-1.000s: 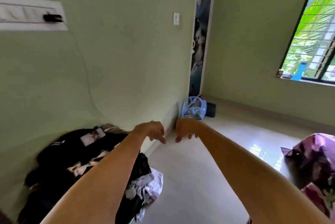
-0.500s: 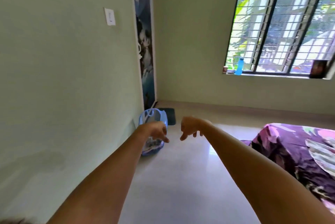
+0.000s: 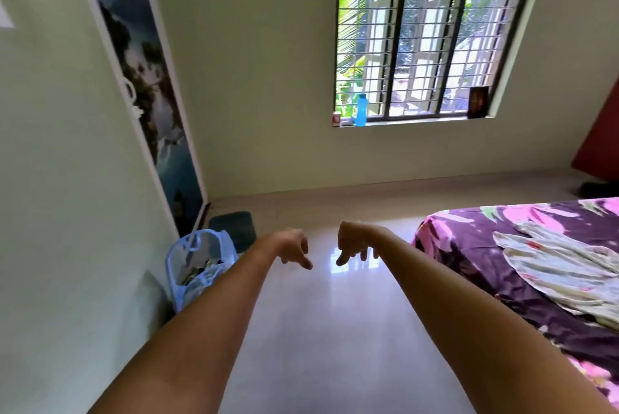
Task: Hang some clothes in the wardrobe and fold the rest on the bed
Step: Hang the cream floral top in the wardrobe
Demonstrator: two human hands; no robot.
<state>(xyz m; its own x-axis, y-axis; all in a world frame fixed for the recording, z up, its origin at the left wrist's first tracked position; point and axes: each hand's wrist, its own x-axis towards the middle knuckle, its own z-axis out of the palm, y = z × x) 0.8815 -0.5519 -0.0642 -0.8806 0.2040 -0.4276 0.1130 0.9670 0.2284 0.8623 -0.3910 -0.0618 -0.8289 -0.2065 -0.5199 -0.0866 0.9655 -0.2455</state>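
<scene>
Both arms reached out over the shiny floor (image 3: 335, 330). The left hand (image 3: 291, 246) and the right hand (image 3: 353, 243) hung close together, not touching. Their fingers (image 3: 304, 261) drooped loose and held nothing. At 3 o'clock from the hands was the bed (image 3: 469, 263) with a purple flowered sheet, and a pale cloth (image 3: 562, 269) lay spread on it. At 9 o'clock a blue mesh basket (image 3: 187, 263) stood by the wall with clothes (image 3: 201, 274) inside. At 12 o'clock a blue bottle (image 3: 360, 110) stood on the window sill
</scene>
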